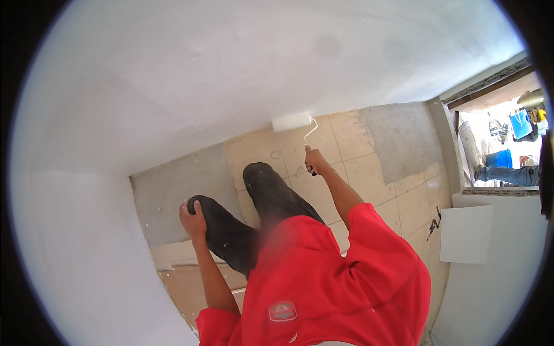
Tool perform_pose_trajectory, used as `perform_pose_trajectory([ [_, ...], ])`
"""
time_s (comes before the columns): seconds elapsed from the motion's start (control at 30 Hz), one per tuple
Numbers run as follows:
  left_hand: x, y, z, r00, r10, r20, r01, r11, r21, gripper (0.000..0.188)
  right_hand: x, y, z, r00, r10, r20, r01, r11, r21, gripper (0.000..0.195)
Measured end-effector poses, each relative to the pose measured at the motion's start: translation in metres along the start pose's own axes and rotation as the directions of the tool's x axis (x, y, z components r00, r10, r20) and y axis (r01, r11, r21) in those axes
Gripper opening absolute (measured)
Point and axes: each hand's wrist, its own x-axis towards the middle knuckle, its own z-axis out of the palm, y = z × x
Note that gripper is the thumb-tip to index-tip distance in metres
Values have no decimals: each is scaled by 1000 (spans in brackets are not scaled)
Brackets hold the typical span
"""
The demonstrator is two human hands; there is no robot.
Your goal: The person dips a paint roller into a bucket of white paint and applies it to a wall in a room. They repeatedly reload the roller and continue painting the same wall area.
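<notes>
My right hand [316,161] is closed around the dark handle of a paint roller [292,123]. The roller's white sleeve lies along the foot of a white wall [277,56], just above the tiled floor, and its bent wire frame runs down to my fist. My left hand [193,218] rests on my left knee, fingers curled over the black trousers [220,225], with no tool visible in it. Pale paint marks its fingers.
Beige tiles [361,173] with grey cement patches [400,138] cover the floor. A second white wall [82,242] stands at left. At right, a white panel [466,234] leans near a doorway, beyond which are a blue bucket [499,158] and a person's jeans-clad leg [508,174].
</notes>
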Motion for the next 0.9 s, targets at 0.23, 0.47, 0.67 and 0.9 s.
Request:
perform_pose_trajectory([
  [0.23, -1, 2, -3, 1000, -26, 5, 26, 1000, -15, 45, 13, 25, 6, 987, 159, 12, -160, 984, 84, 36],
  [0.47, -2, -2, -5, 1000, -20, 0, 20, 999, -32, 45, 16, 2, 9, 996, -28, 81, 32, 998, -46, 32],
  [0.67, 0, -5, -1, 1000, 1, -23, -2, 1000, -29, 45, -21, -10, 6, 997, 30, 64, -40, 987, 156, 44],
  [0.9, 10, -3, 6, 1000, 4, 10, -4, 999, 42, 45, -86, -58, 5, 998, -24, 58, 15, 987, 158, 53],
])
